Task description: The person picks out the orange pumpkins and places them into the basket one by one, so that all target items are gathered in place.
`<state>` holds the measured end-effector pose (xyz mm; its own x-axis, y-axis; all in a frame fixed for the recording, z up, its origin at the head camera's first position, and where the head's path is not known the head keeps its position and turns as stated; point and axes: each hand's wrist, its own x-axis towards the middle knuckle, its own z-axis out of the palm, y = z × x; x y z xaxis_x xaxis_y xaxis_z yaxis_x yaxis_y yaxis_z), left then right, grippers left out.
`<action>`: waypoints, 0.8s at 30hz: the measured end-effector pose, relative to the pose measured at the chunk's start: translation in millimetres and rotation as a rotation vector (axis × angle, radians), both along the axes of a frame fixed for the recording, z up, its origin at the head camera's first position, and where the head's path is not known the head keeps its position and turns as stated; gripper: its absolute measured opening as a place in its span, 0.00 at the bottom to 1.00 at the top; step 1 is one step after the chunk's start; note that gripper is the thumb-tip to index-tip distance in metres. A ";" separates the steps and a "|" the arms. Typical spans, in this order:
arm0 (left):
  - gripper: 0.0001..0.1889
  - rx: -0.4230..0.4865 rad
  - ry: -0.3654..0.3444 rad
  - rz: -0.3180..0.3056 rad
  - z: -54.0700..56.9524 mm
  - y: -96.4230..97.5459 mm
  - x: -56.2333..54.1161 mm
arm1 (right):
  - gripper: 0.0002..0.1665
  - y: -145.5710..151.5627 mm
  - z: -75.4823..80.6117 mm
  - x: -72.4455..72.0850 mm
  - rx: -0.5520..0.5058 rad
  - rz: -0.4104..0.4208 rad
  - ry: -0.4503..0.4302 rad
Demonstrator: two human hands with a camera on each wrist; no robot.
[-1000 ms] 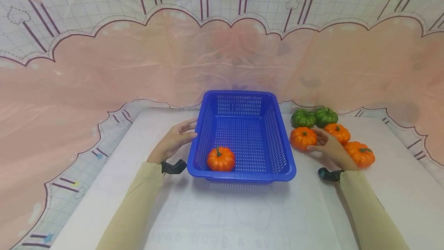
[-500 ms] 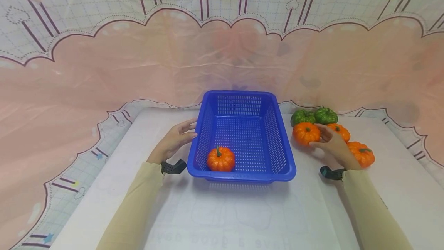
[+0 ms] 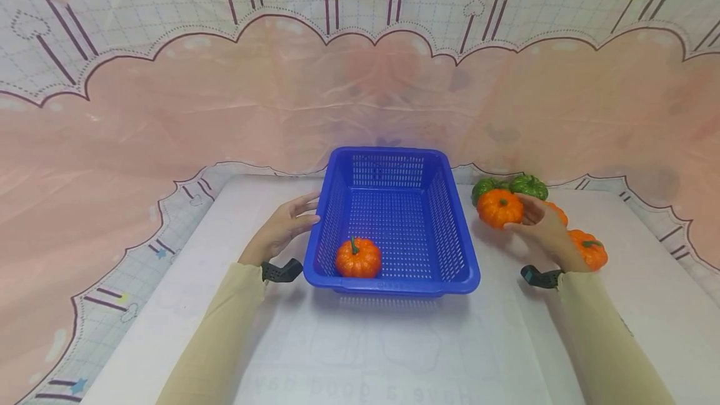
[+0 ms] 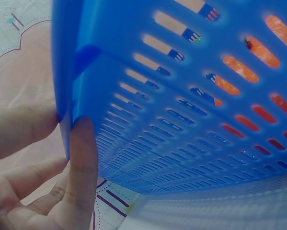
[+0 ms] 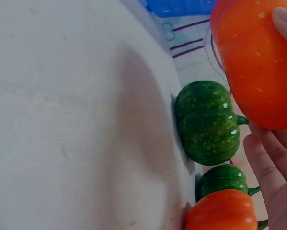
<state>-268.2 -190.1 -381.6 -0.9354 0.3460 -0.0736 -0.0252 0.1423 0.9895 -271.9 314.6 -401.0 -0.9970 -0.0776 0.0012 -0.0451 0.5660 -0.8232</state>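
Looking at a white tabletop point(image 3: 365, 342) with a peach-and-white printed backdrop point(image 3: 315, 86) behind it, all scalloped clouds and little stars. Faint mirrored lettering down at the near end, too.

Around the middle, a blue perforated basket point(image 3: 392, 285), with a stem-up orange mini pumpkin point(image 3: 358, 259) in its near left corner. Off to the right, kind of a cluster: left green pumpkin point(image 3: 484, 189) and right green pumpkin point(image 3: 530, 187) at the back, a half-hidden orange pumpkin point(image 3: 557, 211) behind the right hand point(image 3: 545, 227), plus an outer orange pumpkin point(image 3: 592, 250) by the wrist. In that same hand, gripped between thumb and fingers above the table, the held orange pumpkin point(image 3: 499, 209), right of the basket and covering part of the left green one. Left hand point(image 3: 281, 230) just touching the basket's left rim, fingers loosely relaxed.

As for room: plenty of white surface on the near side, only a narrow strip between the basket's right rim and the held pumpkin. Far rim close to the backdrop; can't tell if touching. Left table edge slanting away past the left sleeve point(image 3: 214, 336).
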 end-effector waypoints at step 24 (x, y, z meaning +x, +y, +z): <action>0.35 -0.002 0.000 -0.006 -1.5 -1.4 -0.1 | 0.56 -5.1 45.3 -13.4 0.014 0.003 -0.019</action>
<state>-268.3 -191.5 -383.1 -0.9334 0.3512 -0.0740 -0.0242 0.1442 0.9893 -285.4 309.6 -355.8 -0.9966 -0.0803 -0.0193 -0.0307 0.5772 -0.8160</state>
